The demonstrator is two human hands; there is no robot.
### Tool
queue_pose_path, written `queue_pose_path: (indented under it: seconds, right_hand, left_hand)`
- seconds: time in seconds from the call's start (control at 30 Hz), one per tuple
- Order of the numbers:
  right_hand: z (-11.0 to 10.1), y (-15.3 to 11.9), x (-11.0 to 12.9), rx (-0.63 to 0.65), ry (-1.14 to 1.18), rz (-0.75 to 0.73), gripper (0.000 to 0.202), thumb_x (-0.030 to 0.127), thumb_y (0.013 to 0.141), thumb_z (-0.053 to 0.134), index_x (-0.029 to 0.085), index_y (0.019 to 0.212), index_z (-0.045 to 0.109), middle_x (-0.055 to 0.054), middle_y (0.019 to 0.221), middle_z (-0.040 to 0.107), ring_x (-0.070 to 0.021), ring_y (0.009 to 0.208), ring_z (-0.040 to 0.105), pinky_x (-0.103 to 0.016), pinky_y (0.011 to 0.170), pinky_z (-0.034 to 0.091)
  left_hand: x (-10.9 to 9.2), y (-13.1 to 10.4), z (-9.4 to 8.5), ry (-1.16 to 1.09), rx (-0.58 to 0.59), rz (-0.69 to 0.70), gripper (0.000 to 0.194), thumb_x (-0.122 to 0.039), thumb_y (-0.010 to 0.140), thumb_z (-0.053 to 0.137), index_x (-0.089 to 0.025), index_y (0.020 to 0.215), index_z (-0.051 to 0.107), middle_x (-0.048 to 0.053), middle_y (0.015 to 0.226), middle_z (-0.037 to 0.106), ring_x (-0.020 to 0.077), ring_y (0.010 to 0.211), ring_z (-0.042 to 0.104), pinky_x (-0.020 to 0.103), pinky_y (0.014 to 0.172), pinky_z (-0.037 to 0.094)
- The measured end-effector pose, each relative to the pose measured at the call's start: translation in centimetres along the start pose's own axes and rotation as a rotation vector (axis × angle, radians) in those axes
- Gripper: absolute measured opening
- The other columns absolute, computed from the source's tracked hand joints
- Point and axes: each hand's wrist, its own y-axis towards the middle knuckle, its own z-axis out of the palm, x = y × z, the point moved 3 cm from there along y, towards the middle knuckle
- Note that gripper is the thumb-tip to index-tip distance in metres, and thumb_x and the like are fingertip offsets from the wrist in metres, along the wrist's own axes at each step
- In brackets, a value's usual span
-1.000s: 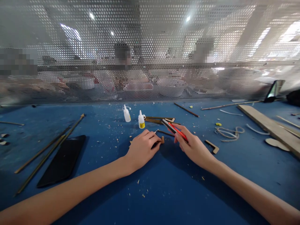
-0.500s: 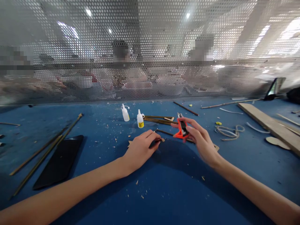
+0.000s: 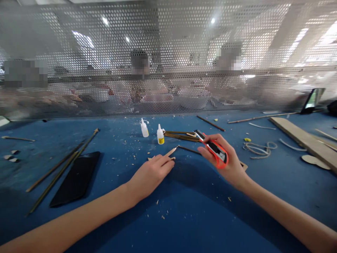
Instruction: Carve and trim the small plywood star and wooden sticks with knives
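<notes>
My right hand (image 3: 225, 158) is wrapped round a red and black utility knife (image 3: 217, 151), its blade pointing up and to the left, held above the blue table (image 3: 184, 218). My left hand (image 3: 154, 172) rests on the table with its fingers together over a small light wooden piece (image 3: 171, 152), whose pointed end sticks out past the fingertips. Beyond it stand two small white glue bottles (image 3: 144, 128) (image 3: 160, 135). A dark thin stick (image 3: 188, 150) lies between my hands, and a bundle of brown sticks (image 3: 181, 136) is behind it.
On the left lie a black phone (image 3: 76, 179) and long sticks (image 3: 56, 170). A wooden board (image 3: 302, 138), coiled string (image 3: 260, 149) and a flat pale piece (image 3: 315, 162) are at the right. A perforated metal screen (image 3: 168, 95) stands at the back, with people behind it.
The knife has turned in my right hand, from upright to slanting with its blade to the left. My left hand has shifted slightly down and lies flatter, showing more of the wooden piece.
</notes>
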Motion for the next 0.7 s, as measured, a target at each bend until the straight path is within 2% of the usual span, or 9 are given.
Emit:
queue_pose_path:
  seconds: [0.07, 0.17, 0.23, 0.33, 0.47, 0.57, 0.7]
  right_hand:
    - [0.3, -0.4, 0.5, 0.024, -0.099, -0.051, 0.022, 0.044, 0.093, 0.061, 0.025, 0.102, 0.058, 0.001, 0.077, 0.063, -0.0133, 0.062, 0.053, -0.027, 0.060, 0.044]
    - [1.0, -1.0, 1.0, 0.158, -0.185, -0.125, 0.025, 0.039, 0.099, 0.051, 0.026, 0.119, 0.056, 0.002, 0.072, 0.064, -0.0136, 0.058, 0.055, -0.027, 0.059, 0.044]
    - [1.5, -1.3, 0.9, 0.257, -0.235, -0.188, 0.032, 0.036, 0.098, 0.051, 0.026, 0.129, 0.052, 0.001, 0.077, 0.067, -0.0145, 0.060, 0.060, -0.028, 0.062, 0.047]
    - [1.9, -1.7, 0.4, 0.297, -0.277, -0.245, 0.028, 0.034, 0.096, 0.053, 0.025, 0.123, 0.054, 0.001, 0.075, 0.068, -0.0132, 0.055, 0.059, -0.027, 0.060, 0.048]
    - [2.3, -1.9, -0.5, 0.298, -0.303, -0.226, 0.020, 0.032, 0.095, 0.055, 0.025, 0.114, 0.054, 0.003, 0.068, 0.067, -0.0129, 0.050, 0.060, -0.026, 0.055, 0.047]
    - [2.4, -1.6, -0.8, 0.350, -0.267, -0.176, 0.019, 0.030, 0.096, 0.053, 0.025, 0.114, 0.054, 0.000, 0.076, 0.071, -0.0140, 0.055, 0.063, -0.026, 0.056, 0.048]
    - [2.4, -1.2, -1.1, 0.416, -0.171, -0.097, 0.020, 0.031, 0.096, 0.056, 0.024, 0.114, 0.055, 0.002, 0.074, 0.068, -0.0135, 0.056, 0.061, -0.025, 0.054, 0.047]
  left_hand:
    - [-1.2, -0.2, -0.3, -0.037, 0.008, 0.069, 0.019, -0.014, 0.103, 0.048, -0.012, 0.109, 0.066, 0.009, 0.106, 0.070, 0.0209, 0.100, 0.067, 0.036, 0.090, 0.058]
    - [-2.1, -0.2, -1.1, -0.117, -0.014, 0.113, 0.022, -0.018, 0.104, 0.045, -0.012, 0.110, 0.066, 0.008, 0.102, 0.072, 0.0176, 0.096, 0.068, 0.030, 0.087, 0.059]
    - [-1.7, -0.2, -1.6, -0.111, -0.030, 0.088, 0.026, -0.018, 0.105, 0.042, -0.013, 0.110, 0.068, 0.008, 0.103, 0.073, 0.0175, 0.095, 0.069, 0.031, 0.085, 0.060]
    - [-0.1, -0.1, -1.9, -0.062, -0.016, 0.031, 0.026, -0.021, 0.105, 0.045, -0.016, 0.111, 0.070, 0.008, 0.105, 0.073, 0.0195, 0.097, 0.068, 0.035, 0.084, 0.060]
    - [1.6, -0.2, -1.2, -0.092, 0.020, -0.035, 0.023, -0.030, 0.101, 0.056, -0.020, 0.116, 0.071, 0.006, 0.112, 0.073, 0.0217, 0.107, 0.064, 0.039, 0.091, 0.058]
    - [1.9, -0.2, -0.4, -0.123, 0.017, -0.041, 0.023, -0.032, 0.101, 0.057, -0.020, 0.115, 0.072, 0.005, 0.111, 0.075, 0.0216, 0.108, 0.062, 0.039, 0.095, 0.056]
    - [1.9, -0.2, 0.0, -0.155, -0.010, -0.060, 0.022, -0.032, 0.100, 0.058, -0.020, 0.112, 0.073, 0.004, 0.111, 0.074, 0.0206, 0.106, 0.063, 0.038, 0.096, 0.054]
